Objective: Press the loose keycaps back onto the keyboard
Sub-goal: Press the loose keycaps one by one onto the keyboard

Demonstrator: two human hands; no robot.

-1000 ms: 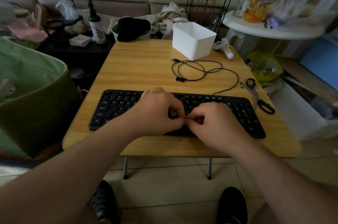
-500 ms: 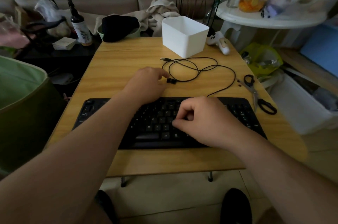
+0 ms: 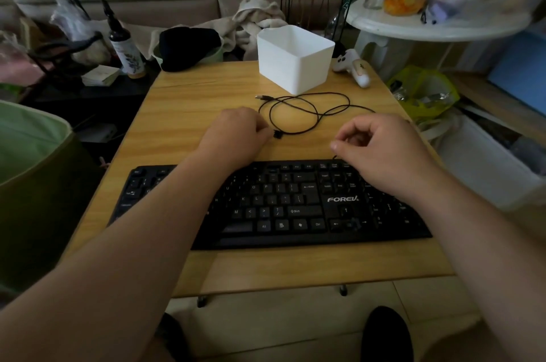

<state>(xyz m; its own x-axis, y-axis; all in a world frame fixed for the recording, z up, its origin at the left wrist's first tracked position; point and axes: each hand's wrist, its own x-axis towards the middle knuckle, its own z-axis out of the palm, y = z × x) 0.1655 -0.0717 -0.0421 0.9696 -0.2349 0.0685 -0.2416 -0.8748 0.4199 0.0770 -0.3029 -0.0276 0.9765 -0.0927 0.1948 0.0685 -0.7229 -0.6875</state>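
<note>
1. Your keyboard (image 3: 295, 205) lies along the near edge of the worktop (image 3: 189, 101); bare wood stretches behind it up to the white bin (image 3: 294, 59) and the looped cable (image 3: 304, 113).
2. Your left forearm hides the keyboard's left-middle keys.
3. Your left hand (image 3: 233, 137) has its fingers curled by a small black piece (image 3: 278, 135); you cannot tell if they pinch it.
4. Your right hand (image 3: 381, 149) hovers with fingers curled, holding nothing visible.
5. The keyboard is black with white legends.

A: Hands?
B: Left hand (image 3: 236, 137) curled beside small black keycap (image 3: 278, 135) on counter (image 3: 183, 101); right hand (image 3: 384, 152) curled above keyboard (image 3: 283, 205).
A: Else?
B: Cable (image 3: 304, 113), white bin (image 3: 295, 59).
</note>
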